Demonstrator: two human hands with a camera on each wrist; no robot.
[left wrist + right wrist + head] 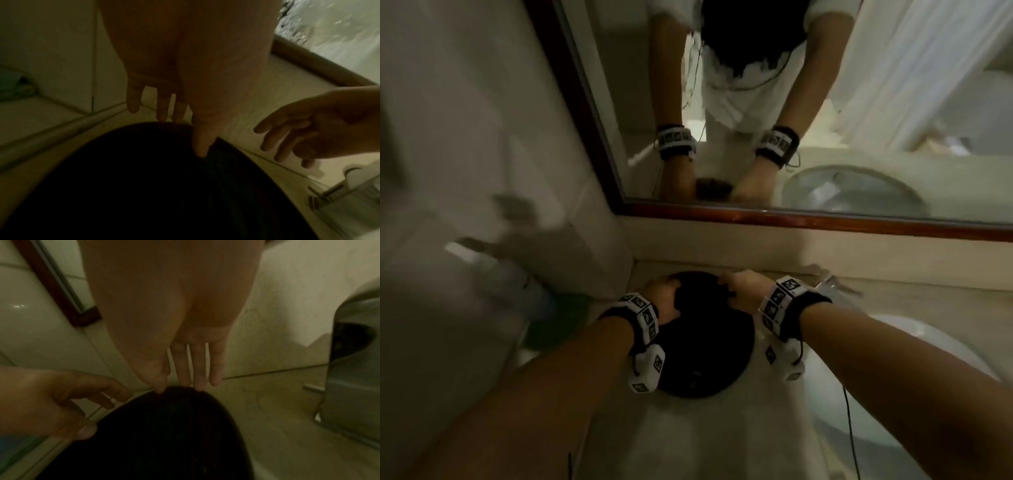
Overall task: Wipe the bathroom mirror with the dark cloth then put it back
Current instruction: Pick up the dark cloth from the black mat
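Head view: dark cloth [705, 339] lies flat on the pale counter [688, 431], a rounded black patch below the corner of the wood-framed mirror [722, 102] and left of the basin [893, 359]. Left hand [664, 301] sits on the cloth's far left edge, right hand [739, 289] on its far right edge. A blurred green object [561, 318] lies left of the cloth.

Left wrist view: left fingers [162, 107] hang straight and spread beyond the cloth's far edge; thumb tip presses into the fabric. Nothing clamped. Right hand [308, 129] hovers right of the cloth, fingers loosely extended.

Right wrist view: right fingertips [200, 382] straight, just touching the cloth's [164, 434] far rim, not closed. Tap [353, 369] stands right of the cloth.

Handling judgement: soft, light, limp; will sag and drape when lifted. Best gathered by bunching the far edge under both hands.
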